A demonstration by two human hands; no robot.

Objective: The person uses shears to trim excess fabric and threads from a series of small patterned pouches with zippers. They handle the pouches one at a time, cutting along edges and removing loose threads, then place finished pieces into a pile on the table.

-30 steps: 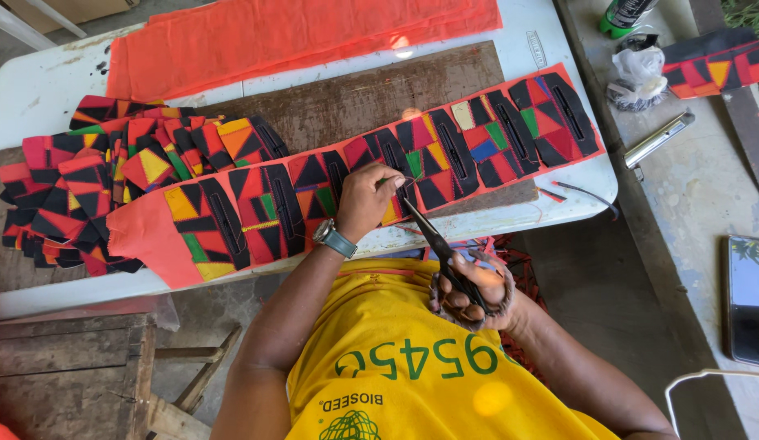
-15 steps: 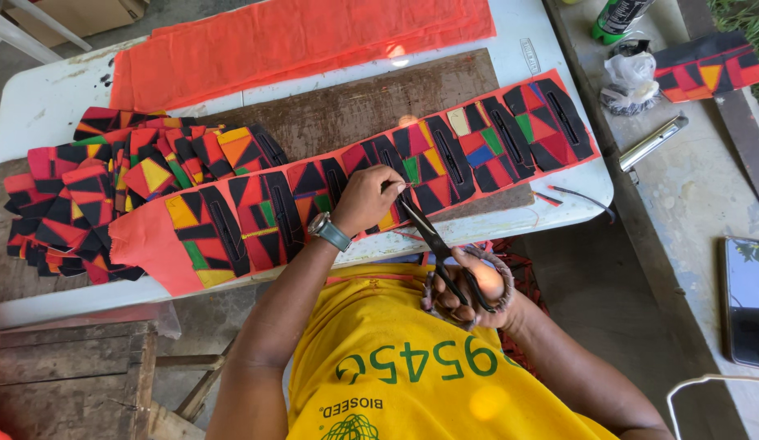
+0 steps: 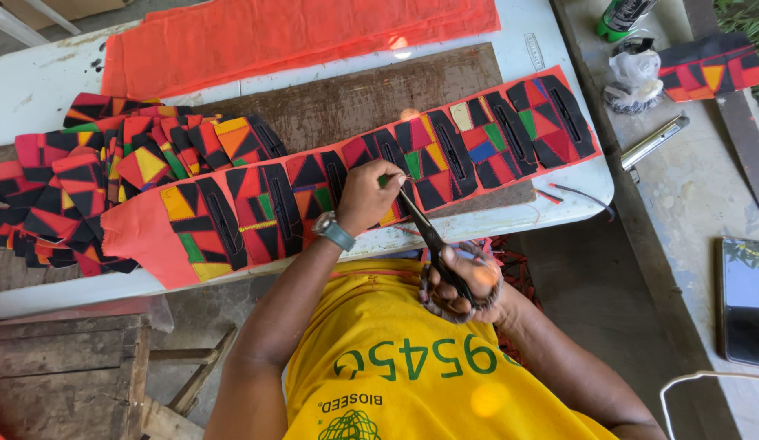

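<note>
A long strip of patchwork fabric in red, black, green and yellow lies across the white table. My left hand, with a watch on its wrist, presses down on the strip near its middle. My right hand grips the handles of black scissors, whose blades point up into the strip right beside my left fingers. A pile of cut patchwork pieces sits at the left end of the strip.
Folded orange cloth lies at the table's far side on a dark wooden board. To the right, a concrete ledge holds a phone, a metal tool, a plastic bag and another patchwork piece.
The scissors and my right hand have edged slightly forward along the strip. My left hand stays pressed on the fabric.
</note>
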